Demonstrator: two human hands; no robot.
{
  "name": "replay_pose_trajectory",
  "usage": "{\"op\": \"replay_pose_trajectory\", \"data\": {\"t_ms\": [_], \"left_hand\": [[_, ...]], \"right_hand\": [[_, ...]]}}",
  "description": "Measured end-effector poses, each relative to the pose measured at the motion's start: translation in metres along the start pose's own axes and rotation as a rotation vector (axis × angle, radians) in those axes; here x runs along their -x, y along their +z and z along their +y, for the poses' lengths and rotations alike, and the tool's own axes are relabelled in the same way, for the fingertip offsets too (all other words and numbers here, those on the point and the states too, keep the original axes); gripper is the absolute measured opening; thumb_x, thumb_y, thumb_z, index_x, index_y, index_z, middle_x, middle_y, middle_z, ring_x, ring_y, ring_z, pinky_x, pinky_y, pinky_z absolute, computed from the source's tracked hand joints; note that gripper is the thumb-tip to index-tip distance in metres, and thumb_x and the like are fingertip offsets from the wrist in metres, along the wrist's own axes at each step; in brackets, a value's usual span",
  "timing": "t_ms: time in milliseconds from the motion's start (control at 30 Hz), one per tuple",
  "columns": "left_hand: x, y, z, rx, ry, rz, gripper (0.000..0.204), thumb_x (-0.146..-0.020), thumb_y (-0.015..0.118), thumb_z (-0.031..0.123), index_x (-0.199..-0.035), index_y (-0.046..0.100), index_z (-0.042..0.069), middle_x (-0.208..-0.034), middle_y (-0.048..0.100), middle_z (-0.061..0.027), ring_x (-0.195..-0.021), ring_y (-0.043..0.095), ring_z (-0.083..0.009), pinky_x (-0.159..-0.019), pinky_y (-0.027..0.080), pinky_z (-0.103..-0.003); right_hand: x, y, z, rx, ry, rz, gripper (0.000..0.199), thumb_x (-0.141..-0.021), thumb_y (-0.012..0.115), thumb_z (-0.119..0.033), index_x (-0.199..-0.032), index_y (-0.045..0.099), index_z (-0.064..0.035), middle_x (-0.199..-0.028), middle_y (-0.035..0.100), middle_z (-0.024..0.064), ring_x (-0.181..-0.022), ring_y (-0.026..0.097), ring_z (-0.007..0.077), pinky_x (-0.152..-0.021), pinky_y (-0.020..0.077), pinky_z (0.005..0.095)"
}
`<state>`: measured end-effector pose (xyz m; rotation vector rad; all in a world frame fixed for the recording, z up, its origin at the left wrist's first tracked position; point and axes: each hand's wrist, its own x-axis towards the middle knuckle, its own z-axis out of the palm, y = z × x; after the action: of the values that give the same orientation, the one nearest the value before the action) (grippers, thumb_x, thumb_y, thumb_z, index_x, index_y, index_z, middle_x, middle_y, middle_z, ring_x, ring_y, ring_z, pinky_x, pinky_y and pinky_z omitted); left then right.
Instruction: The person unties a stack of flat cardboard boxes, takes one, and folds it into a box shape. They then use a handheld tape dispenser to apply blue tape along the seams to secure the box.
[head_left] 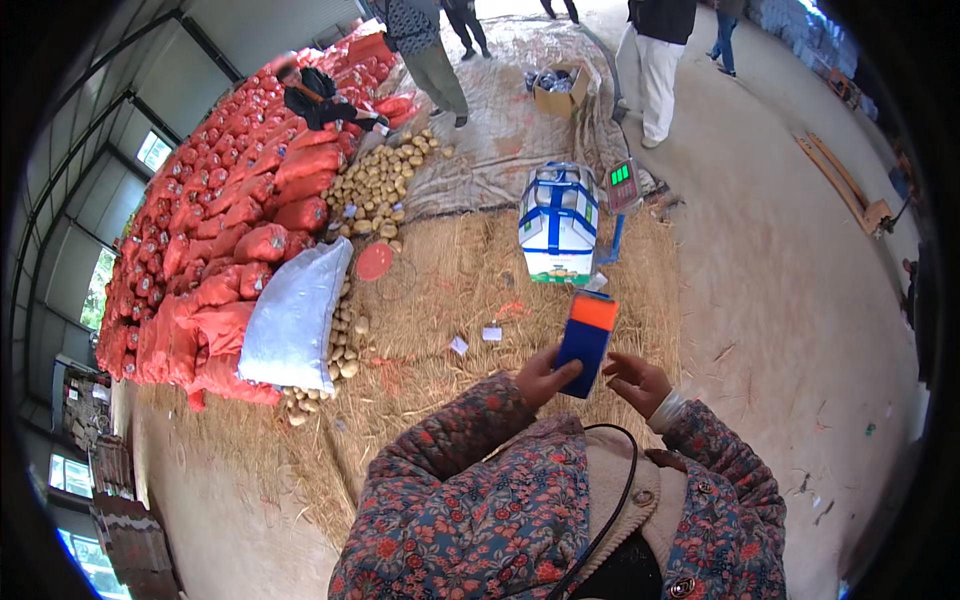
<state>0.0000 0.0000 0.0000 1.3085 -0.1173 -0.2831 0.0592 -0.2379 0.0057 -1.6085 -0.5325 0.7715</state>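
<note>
- Lower centre: the left hand point(545, 378) is clamped on the lower end of a flat blue-and-orange slab point(585, 345); its exact kind is hard to tell at this angle.
- Just right of it, the right hand point(640, 382) has its fingers loosely parted, apparently empty.
- Upper centre right: a white carton point(558, 222) already wears blue straps, beside a lit display point(622, 185); packing looks done there.
- Upper left: knobbly loose potatoes point(375, 185) seem left unbagged, near bulging red mesh sacks point(225, 265).
- Centre: fibrous straw-coloured matting point(440, 320).
</note>
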Motion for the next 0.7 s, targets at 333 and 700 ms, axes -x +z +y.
{"op": "replay_pose_trajectory", "data": {"t_ms": [333, 700], "left_hand": [[-0.026, 0.048, 0.007, -0.351, 0.111, -0.129, 0.045, -0.089, 0.058, 0.033, -0.118, 0.052, 0.000, -0.103, 0.060, -0.0085, -0.097, 0.055, -0.0152, -0.085, 0.045, -0.032], [-0.024, 0.059, -0.032, -0.550, -0.132, -0.248, 0.054, -0.090, 0.054, 0.044, -0.120, 0.049, 0.000, -0.105, 0.059, -0.0095, -0.095, 0.057, -0.0177, -0.084, 0.046, -0.035]], "right_hand": [[0.030, 0.006, 0.030, -0.293, -0.187, 0.285, 0.038, -0.089, 0.057, -0.023, -0.119, 0.053, 0.0009, -0.114, 0.060, 0.0078, -0.106, 0.055, 0.0174, -0.093, 0.0433, 0.0323], [0.032, 0.030, 0.053, -0.651, -0.214, 0.212, 0.058, -0.086, 0.056, -0.040, -0.124, 0.048, 0.0017, -0.117, 0.057, 0.0111, -0.107, 0.056, 0.0235, -0.093, 0.0437, 0.0366]]}}
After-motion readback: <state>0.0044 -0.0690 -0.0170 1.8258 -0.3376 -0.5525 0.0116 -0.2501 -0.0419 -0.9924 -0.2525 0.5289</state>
